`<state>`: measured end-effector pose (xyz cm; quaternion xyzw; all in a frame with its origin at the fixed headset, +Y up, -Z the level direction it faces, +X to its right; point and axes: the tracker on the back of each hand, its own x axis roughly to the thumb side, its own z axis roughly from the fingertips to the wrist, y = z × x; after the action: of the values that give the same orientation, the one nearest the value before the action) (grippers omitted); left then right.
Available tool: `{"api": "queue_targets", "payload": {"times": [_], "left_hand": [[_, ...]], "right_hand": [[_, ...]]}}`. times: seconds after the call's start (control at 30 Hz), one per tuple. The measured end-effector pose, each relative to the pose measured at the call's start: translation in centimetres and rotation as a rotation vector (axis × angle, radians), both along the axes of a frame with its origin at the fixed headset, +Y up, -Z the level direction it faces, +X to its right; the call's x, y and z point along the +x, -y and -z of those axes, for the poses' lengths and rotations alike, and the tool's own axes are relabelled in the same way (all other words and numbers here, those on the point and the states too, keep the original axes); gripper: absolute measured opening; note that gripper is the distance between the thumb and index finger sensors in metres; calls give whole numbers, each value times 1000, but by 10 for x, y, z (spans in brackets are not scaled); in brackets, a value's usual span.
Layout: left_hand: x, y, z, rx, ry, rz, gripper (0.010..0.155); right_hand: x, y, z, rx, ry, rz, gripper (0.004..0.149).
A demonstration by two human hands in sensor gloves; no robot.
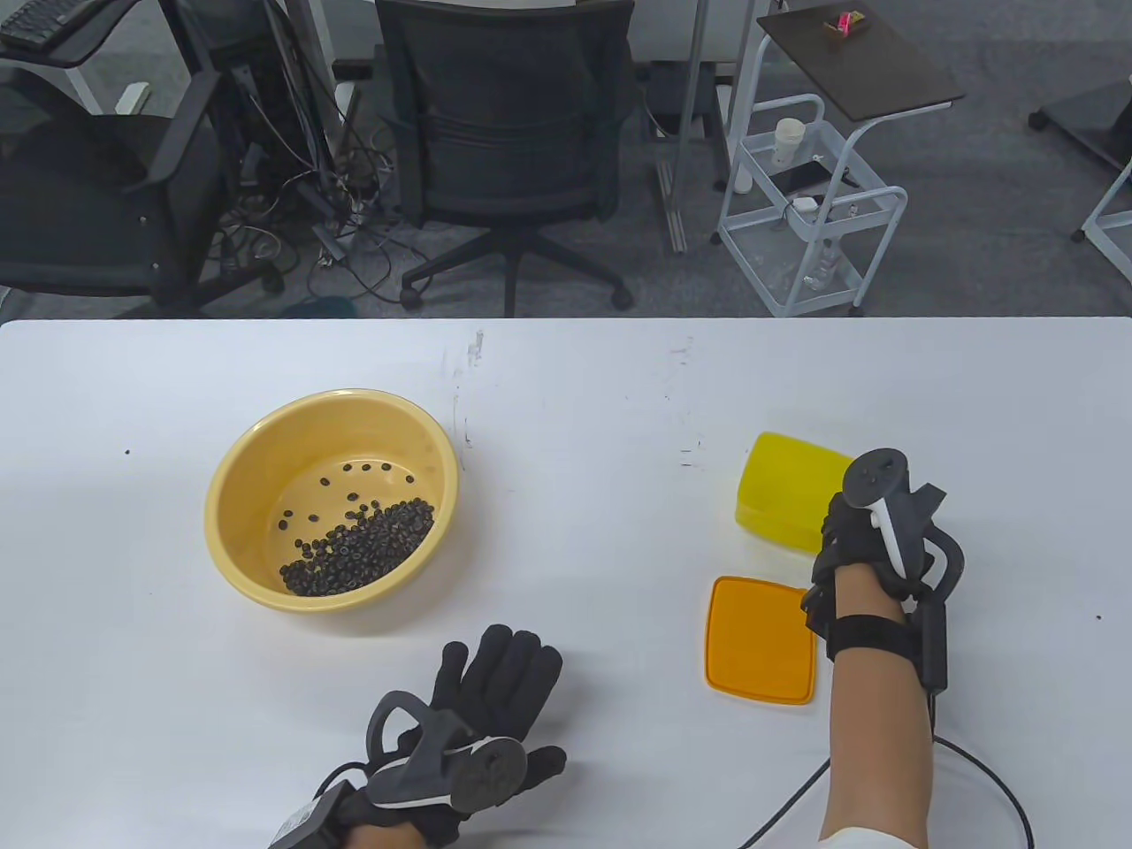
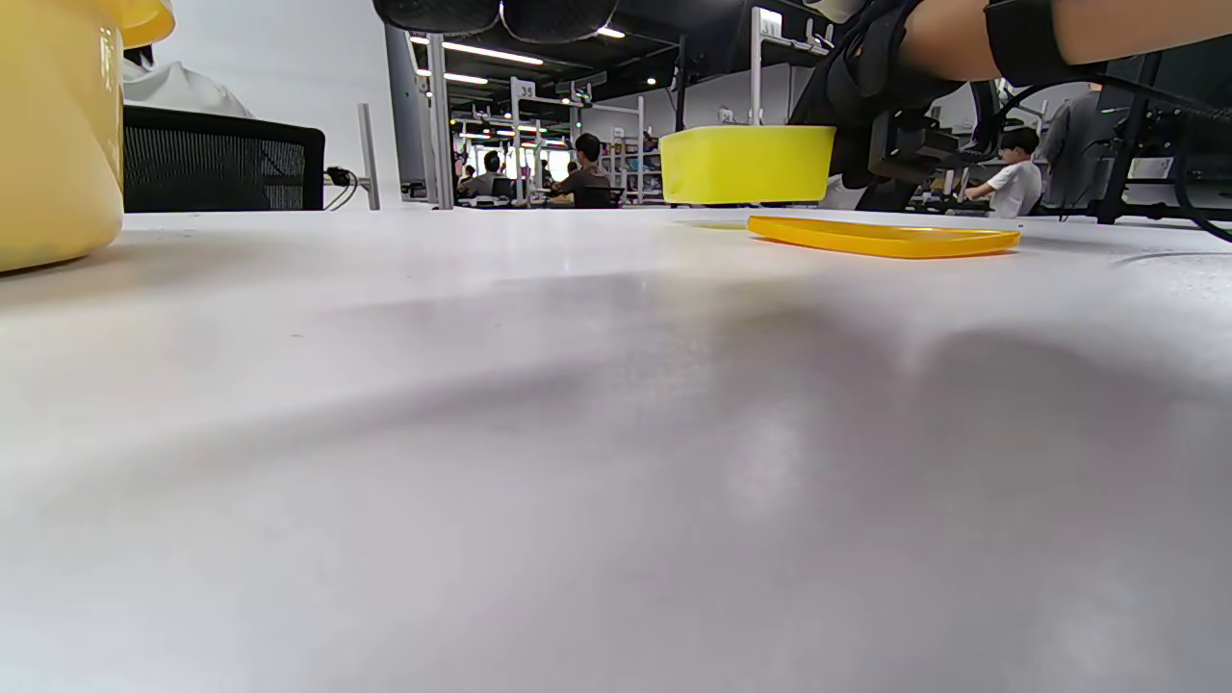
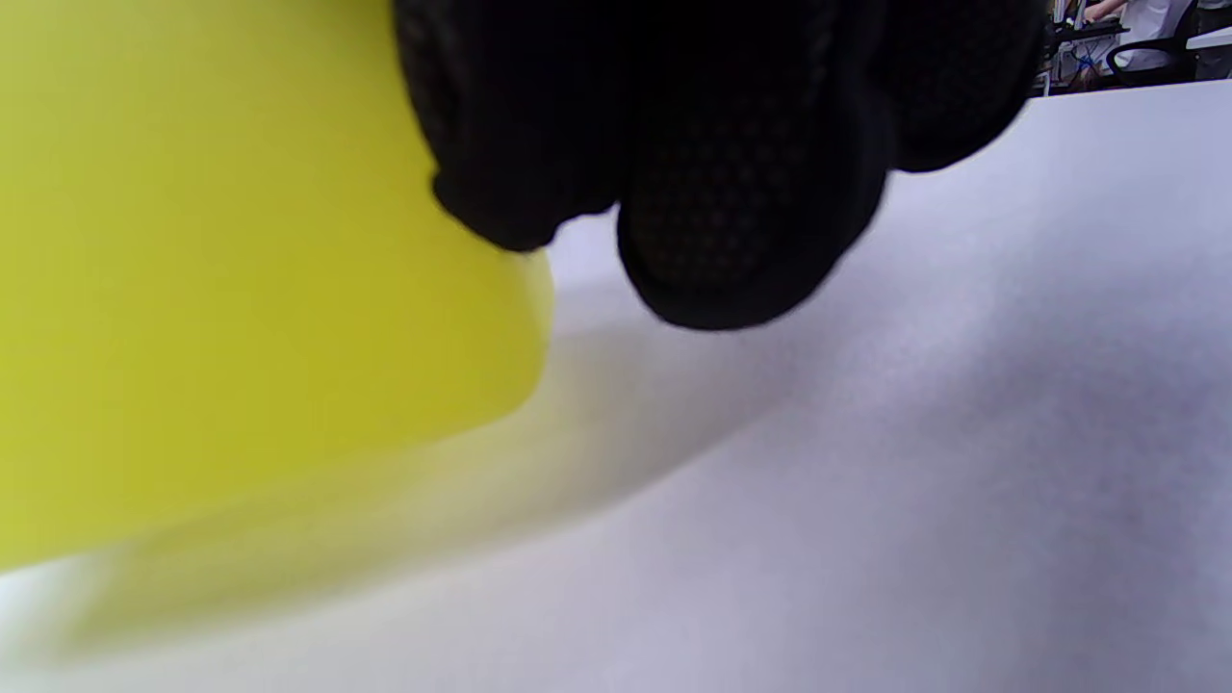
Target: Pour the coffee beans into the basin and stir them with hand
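Observation:
The pale yellow basin (image 1: 232, 495) stands left of centre with a heap of dark coffee beans (image 1: 363, 548) against its near wall and a few loose ones behind. My right hand (image 1: 836, 531) grips the near right side of the yellow container (image 1: 783, 486), which sits low at the table. In the right wrist view its gloved fingers (image 3: 741, 192) curl beside the container (image 3: 221, 241). The orange lid (image 1: 761, 638) lies flat just in front. My left hand (image 1: 500, 659) rests flat on the table below the basin, fingers straight, holding nothing.
The white table (image 1: 619, 398) ends at a far edge, with office chairs and a white trolley (image 1: 809, 221) beyond. In the left wrist view the basin's wall (image 2: 53, 135) is at the far left, and the container (image 2: 746, 164) and lid (image 2: 884, 237) lie across the table.

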<state>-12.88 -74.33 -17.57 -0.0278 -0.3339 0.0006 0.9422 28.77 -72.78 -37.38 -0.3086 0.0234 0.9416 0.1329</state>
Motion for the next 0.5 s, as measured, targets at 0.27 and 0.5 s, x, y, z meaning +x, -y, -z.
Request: {"api": "queue_targets", "payload": {"times": [0.27,0.5], "left_hand": [[-2,0,2,-23,-16,-21,87],[-3,0,3,-27,-28,-23,87]], "right_hand": [[5,16,2,-29,5,36,52],[8,13,-6,-38,5,85,65]]}}
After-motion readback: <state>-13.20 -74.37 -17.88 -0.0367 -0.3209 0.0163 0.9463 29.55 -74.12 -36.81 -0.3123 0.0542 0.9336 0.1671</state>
